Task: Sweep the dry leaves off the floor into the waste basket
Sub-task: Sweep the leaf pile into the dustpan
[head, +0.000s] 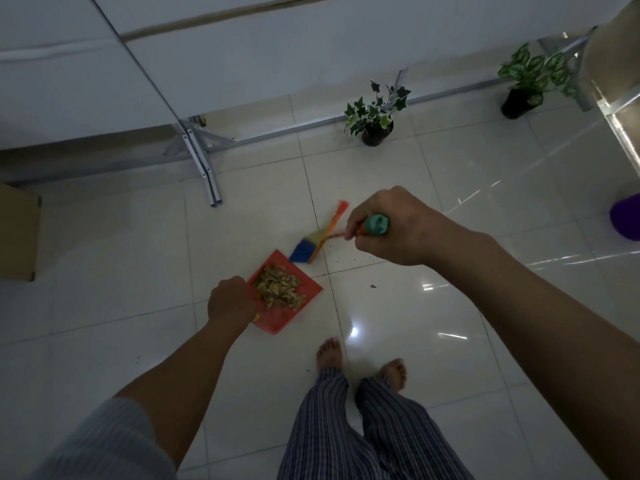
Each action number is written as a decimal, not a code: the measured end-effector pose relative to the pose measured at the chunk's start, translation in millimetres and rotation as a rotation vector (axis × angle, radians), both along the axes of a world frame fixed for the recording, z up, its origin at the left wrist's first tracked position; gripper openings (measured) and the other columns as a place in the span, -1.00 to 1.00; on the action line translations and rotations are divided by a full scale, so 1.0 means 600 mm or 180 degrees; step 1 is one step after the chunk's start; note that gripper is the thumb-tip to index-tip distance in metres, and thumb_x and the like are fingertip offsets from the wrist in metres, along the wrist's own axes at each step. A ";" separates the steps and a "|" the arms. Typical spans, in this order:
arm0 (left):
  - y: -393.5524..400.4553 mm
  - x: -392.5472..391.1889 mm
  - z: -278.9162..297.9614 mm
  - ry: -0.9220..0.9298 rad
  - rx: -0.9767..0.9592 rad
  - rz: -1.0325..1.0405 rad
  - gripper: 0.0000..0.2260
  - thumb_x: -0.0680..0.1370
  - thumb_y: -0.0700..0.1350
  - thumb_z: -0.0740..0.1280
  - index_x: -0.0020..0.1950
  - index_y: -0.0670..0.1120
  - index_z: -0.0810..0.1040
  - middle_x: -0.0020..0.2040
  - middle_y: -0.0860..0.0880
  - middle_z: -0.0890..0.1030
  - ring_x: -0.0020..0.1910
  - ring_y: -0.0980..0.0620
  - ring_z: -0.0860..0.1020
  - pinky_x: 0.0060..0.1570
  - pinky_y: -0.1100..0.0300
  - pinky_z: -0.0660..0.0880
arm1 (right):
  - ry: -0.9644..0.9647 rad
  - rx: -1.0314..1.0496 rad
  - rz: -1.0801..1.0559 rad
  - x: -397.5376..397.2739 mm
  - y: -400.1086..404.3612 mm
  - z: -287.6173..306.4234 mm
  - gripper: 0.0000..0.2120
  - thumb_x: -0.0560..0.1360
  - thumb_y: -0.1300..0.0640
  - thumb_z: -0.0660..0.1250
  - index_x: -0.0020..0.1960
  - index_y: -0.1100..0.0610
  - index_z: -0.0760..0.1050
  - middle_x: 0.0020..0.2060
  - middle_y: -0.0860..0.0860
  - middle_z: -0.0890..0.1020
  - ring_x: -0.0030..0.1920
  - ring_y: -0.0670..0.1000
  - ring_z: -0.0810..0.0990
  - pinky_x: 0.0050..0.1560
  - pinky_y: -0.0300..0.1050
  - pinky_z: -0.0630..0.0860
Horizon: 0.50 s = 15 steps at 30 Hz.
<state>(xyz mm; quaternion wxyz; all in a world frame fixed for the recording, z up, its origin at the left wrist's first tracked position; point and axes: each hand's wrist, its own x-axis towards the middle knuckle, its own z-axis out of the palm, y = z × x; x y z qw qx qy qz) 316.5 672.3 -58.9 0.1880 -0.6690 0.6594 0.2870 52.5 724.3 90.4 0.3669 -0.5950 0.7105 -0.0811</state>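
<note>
We see the left hand (pixel 231 299) closed around the handle end of a red dustpan (pixel 304 289) that lies flat on the tiled floor (pixel 121 271). The dry leaves (pixel 280 286) sit heaped in the pan, well inside its rim. The right hand (pixel 391 226) is higher, its fingers (pixel 356 223) wrapped around the green-capped handle of a small broom (pixel 320 237); the blue and yellow bristles touch the floor just beside the pan's far corner. A few dark crumbs lie on the tiles near the bristles and one below the right wrist.

Bare feet (pixel 329 351) stand close behind the pan. Open floor stretches left to a cardboard box (pixel 17 233) at the frame edge, and ahead to a metal frame leg (pixel 207 171) and two potted plants (pixel 375 114). A purple object (pixel 625 216) at the right edge may be the waste basket; it is cut off.
</note>
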 end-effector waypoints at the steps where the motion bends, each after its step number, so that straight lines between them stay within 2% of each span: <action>1: 0.000 -0.004 0.001 -0.0006 -0.0005 -0.0043 -0.85 0.35 -0.28 0.38 -0.12 -0.24 0.48 -0.05 -0.24 0.58 -0.06 -0.20 0.57 -0.22 0.13 0.47 | 0.0014 0.0033 0.0018 -0.002 0.005 0.003 -0.88 0.48 0.18 0.44 -0.03 0.01 0.70 -0.08 -0.08 0.63 -0.07 -0.10 0.59 -0.10 -0.31 0.47; 4: 0.002 -0.017 0.003 -0.0080 -0.0016 -0.0127 -0.77 0.36 -0.25 0.39 -0.02 -0.27 0.51 0.00 -0.25 0.56 0.00 -0.23 0.56 -0.13 0.08 0.50 | 0.0130 0.0165 -0.0066 -0.022 0.018 0.012 -0.88 0.47 0.18 0.45 -0.05 -0.01 0.70 -0.11 -0.10 0.62 -0.08 -0.09 0.60 -0.07 -0.22 0.49; 10: 0.011 -0.044 -0.010 -0.0072 -0.0172 -0.0323 -0.77 0.47 -0.14 0.34 0.03 -0.26 0.53 0.05 -0.24 0.56 0.05 -0.23 0.55 -0.07 0.08 0.49 | 0.0268 0.0140 -0.0269 -0.075 0.042 0.040 -0.81 0.46 0.17 0.46 -0.17 -0.12 0.61 -0.17 -0.17 0.56 -0.09 -0.12 0.57 -0.06 -0.22 0.47; 13: 0.015 -0.054 -0.019 -0.0078 -0.0215 -0.0457 -0.78 0.47 -0.13 0.34 0.02 -0.26 0.52 0.03 -0.24 0.56 0.03 -0.23 0.55 -0.08 0.07 0.50 | 0.0241 -0.0088 -0.0447 -0.093 0.053 0.063 -0.75 0.48 0.17 0.45 -0.19 -0.18 0.53 -0.22 -0.25 0.51 -0.15 -0.18 0.56 -0.14 -0.31 0.46; 15: 0.016 -0.059 -0.020 -0.0094 -0.0190 -0.0509 -0.73 0.43 -0.07 0.42 0.01 -0.23 0.53 0.01 -0.21 0.57 0.01 -0.21 0.56 -0.11 0.08 0.50 | 0.0218 -0.0248 -0.0558 -0.102 0.058 0.076 -0.74 0.48 0.16 0.45 -0.20 -0.19 0.51 -0.22 -0.26 0.50 -0.17 -0.24 0.53 -0.17 -0.38 0.41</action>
